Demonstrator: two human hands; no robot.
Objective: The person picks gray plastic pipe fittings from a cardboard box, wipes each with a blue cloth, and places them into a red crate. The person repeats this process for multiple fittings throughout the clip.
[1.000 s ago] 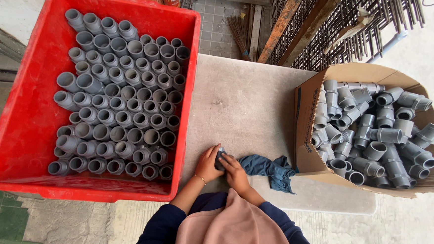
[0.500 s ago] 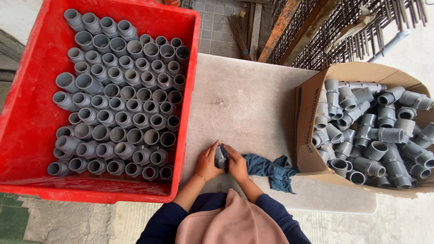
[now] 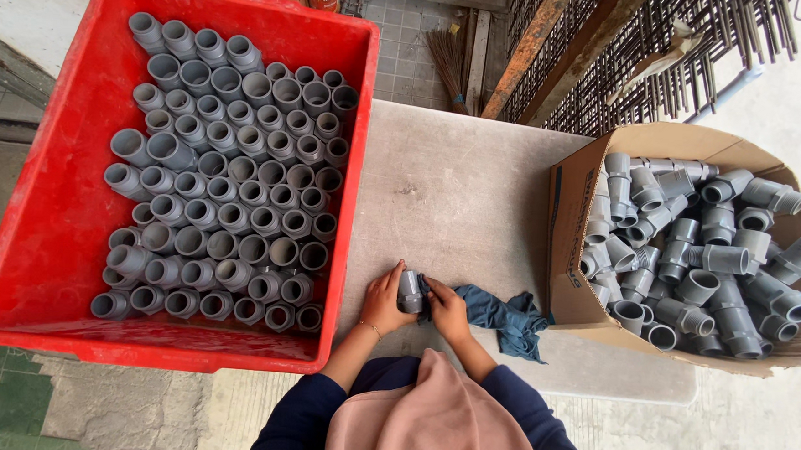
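Head view, item one: grey pipe fitting [image 3: 411,291], at the table's [image 3: 457,191] near edge, between the red crate [image 3: 44,234] and the cardboard box [image 3: 576,216]. Your left hand [image 3: 384,299] grasps its left side; your right hand [image 3: 447,308] presses the blue cloth [image 3: 505,317] to its right side. Keep your left grip firm so the fitting cannot roll, and wrap the cloth well around it. Crate: fittings in upright rows. Box: fittings heaped loose.
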